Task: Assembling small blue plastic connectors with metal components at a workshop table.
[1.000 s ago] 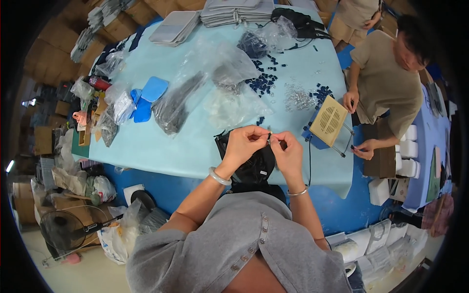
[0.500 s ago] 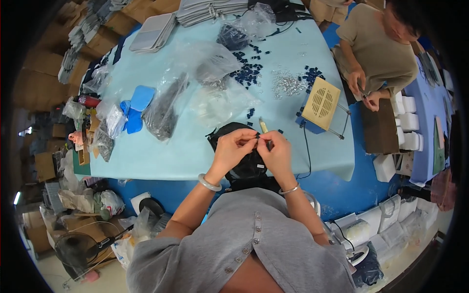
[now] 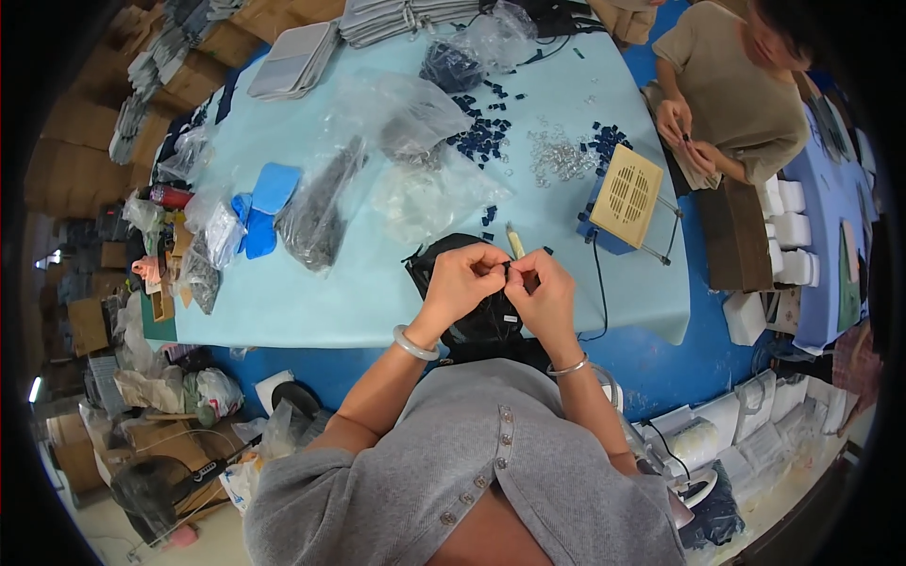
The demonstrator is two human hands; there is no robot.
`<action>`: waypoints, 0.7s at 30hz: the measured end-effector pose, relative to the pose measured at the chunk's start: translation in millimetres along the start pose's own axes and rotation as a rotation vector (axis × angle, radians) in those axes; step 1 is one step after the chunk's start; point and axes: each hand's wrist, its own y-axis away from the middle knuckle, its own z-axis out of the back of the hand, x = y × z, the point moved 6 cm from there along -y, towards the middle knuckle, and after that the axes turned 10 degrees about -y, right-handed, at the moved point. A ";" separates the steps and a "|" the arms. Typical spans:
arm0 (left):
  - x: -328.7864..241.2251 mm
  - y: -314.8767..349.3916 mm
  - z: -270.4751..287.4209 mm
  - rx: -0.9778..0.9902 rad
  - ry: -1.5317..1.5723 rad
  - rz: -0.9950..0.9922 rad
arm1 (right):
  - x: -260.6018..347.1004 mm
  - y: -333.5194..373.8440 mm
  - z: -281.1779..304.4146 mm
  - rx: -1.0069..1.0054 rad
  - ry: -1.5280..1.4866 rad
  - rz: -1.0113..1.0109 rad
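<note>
Above the near table edge, my left hand [image 3: 462, 285] and my right hand [image 3: 544, 294] meet fingertip to fingertip. Both pinch a small dark piece [image 3: 507, 268]; its exact kind is too small to make out. Below the fingers lies a black mesh-like fabric item [image 3: 472, 332] with a little white label, partly covered by my hands. Just beyond my right fingertips rests a slim tool with a yellowish handle [image 3: 515, 242]. Several small dark blue tabs [image 3: 489, 215] lie farther up the table.
Heaps of dark blue tabs [image 3: 481, 140] and small shiny rings [image 3: 559, 156] are spread on the pale table. A cream-and-blue box device [image 3: 627, 200] with a cable stands right. Clear plastic bags [image 3: 326, 212] and blue pieces [image 3: 274, 191] sit left. A co-worker [image 3: 731, 94] handles something small.
My hands have shifted slightly right, still pinching the small dark piece together. The co-worker's hands have moved closer together and a little up.
</note>
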 end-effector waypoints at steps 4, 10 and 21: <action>6.2 -3.7 0.8 0.037 0.041 0.012 | -24.3 3.0 2.1 0.010 -0.131 -0.139; 0.7 -6.3 1.5 0.108 0.152 0.134 | -32.4 3.4 3.5 -0.066 -0.361 -0.251; 3.6 -9.3 -16.5 0.394 0.372 0.153 | -29.8 6.5 16.0 -0.004 -0.388 -0.328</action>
